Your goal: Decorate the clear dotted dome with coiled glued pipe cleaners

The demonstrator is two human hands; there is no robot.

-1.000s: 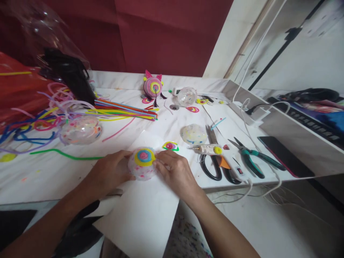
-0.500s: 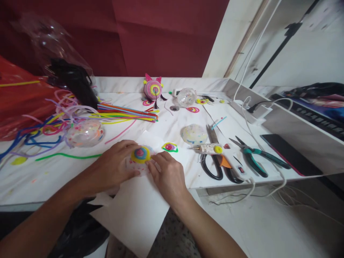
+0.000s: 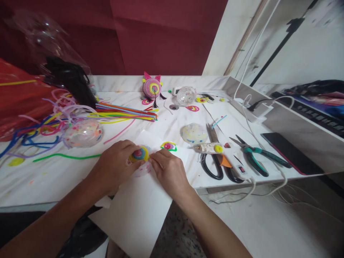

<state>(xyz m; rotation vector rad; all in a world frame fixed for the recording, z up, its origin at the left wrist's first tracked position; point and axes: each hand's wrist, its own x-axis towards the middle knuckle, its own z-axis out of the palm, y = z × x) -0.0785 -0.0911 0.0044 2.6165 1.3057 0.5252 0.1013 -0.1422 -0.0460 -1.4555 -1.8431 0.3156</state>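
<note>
A clear speckled dome (image 3: 142, 170) with a yellow, blue and red coiled disc (image 3: 139, 153) on it sits over a white sheet (image 3: 134, 215) at the table's front edge. My left hand (image 3: 118, 163) is wrapped round the left side, its thumb across the disc's lower edge. At the disc's right edge, the fingers of my right hand (image 3: 169, 168) are pinched together. Just behind that hand lies a small eye-shaped piece (image 3: 168, 146) with a green and yellow outline.
Scissors (image 3: 212, 165), a glue gun (image 3: 211, 148), green-handled pliers (image 3: 255, 154) and a phone (image 3: 290, 152) lie right. Pipe cleaners (image 3: 126, 113) and a speckled dome (image 3: 84, 133) lie left. Behind stand a pink eared ball (image 3: 152, 87) and another clear dome (image 3: 186, 96).
The disc is turned a little, and my left thumb has moved up onto its lower edge. More of the clear dome shows below the disc.
</note>
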